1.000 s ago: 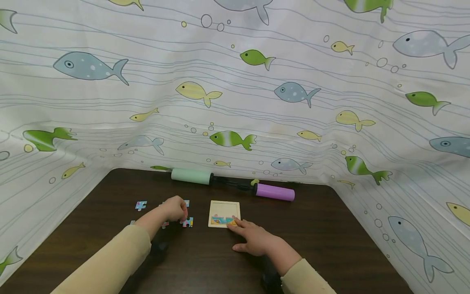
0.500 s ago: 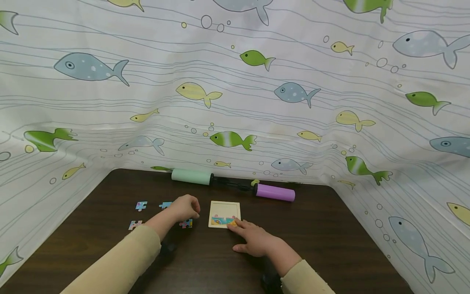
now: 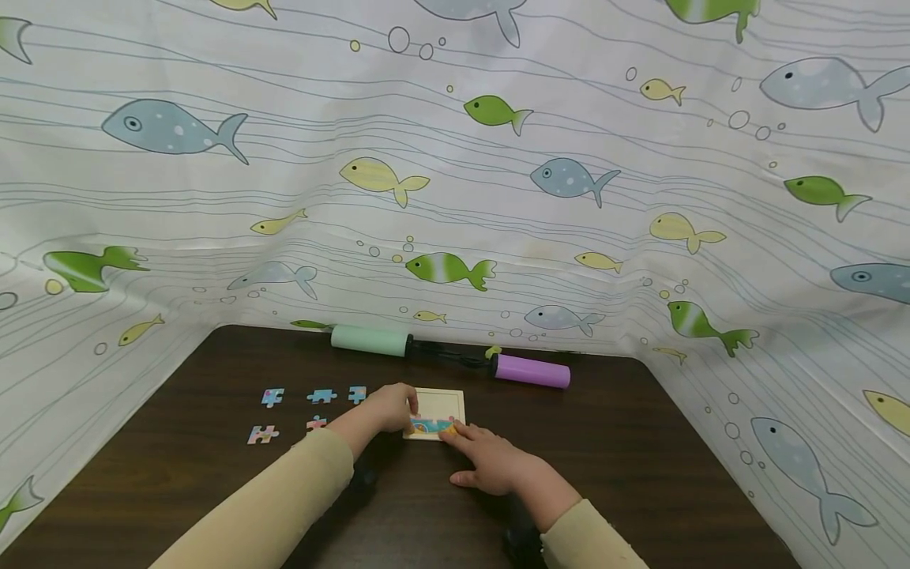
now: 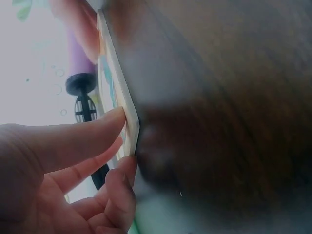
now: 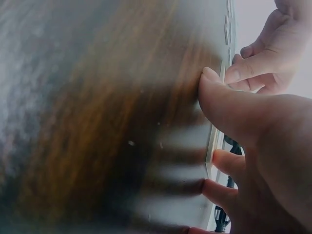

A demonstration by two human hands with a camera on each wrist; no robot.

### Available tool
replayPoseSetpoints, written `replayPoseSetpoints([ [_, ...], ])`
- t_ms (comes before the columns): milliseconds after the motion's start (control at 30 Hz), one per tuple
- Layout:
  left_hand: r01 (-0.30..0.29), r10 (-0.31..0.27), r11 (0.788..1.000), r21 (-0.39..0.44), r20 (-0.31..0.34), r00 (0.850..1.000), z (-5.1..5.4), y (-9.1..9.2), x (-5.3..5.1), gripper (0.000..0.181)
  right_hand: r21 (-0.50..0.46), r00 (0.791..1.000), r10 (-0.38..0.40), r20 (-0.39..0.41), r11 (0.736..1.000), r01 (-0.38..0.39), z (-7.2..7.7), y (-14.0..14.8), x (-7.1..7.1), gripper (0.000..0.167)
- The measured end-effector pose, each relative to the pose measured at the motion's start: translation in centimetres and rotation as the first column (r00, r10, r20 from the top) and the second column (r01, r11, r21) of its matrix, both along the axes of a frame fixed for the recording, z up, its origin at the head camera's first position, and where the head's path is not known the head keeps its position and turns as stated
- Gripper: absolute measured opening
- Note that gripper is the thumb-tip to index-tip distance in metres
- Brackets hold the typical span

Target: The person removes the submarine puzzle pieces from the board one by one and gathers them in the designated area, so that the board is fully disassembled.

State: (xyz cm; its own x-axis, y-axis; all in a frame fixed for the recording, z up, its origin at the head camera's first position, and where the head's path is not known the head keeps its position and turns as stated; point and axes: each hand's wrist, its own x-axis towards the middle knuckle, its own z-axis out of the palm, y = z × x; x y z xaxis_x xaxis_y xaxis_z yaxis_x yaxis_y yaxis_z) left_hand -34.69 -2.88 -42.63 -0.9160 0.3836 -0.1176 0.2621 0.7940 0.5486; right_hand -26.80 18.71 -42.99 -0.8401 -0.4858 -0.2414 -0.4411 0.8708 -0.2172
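A square pale wooden puzzle tray [image 3: 439, 401] lies on the dark table, with a strip of blue and orange picture along its near side. My left hand [image 3: 391, 405] is at its near left corner. In the left wrist view, the thumb [image 4: 114, 119] lies against the tray's rim [image 4: 127, 105] and curled fingers [image 4: 122, 187] meet the corner, pinching it. No loose piece shows between them. My right hand [image 3: 490, 458] rests at the near right corner, fingers extended onto the tray and thumb out to the side. The right wrist view shows both hands touching the tray's edge [image 5: 213, 141].
Several loose jigsaw pieces [image 3: 322, 396] lie left of the tray, in two rough rows; my left forearm covers part of that area. A pump-like tool with a mint-green barrel [image 3: 370, 341] and a purple handle [image 3: 532, 371] lies at the back, before a fish-print curtain [image 3: 455, 197].
My left hand has moved right, from a loose jigsaw piece to the tray's left corner. That piece still lay on the table half a second ago. My right hand has stayed in place.
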Motion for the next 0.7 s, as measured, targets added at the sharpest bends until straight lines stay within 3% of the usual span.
replayPoseSetpoints([
  [700,-0.003,0.004,1.000,0.031,-0.005,1.000,-0.36,-0.20,0.15,0.022,0.011,0.999,-0.026,0.019,1.000,0.026,0.32,-0.40,-0.02,0.069],
])
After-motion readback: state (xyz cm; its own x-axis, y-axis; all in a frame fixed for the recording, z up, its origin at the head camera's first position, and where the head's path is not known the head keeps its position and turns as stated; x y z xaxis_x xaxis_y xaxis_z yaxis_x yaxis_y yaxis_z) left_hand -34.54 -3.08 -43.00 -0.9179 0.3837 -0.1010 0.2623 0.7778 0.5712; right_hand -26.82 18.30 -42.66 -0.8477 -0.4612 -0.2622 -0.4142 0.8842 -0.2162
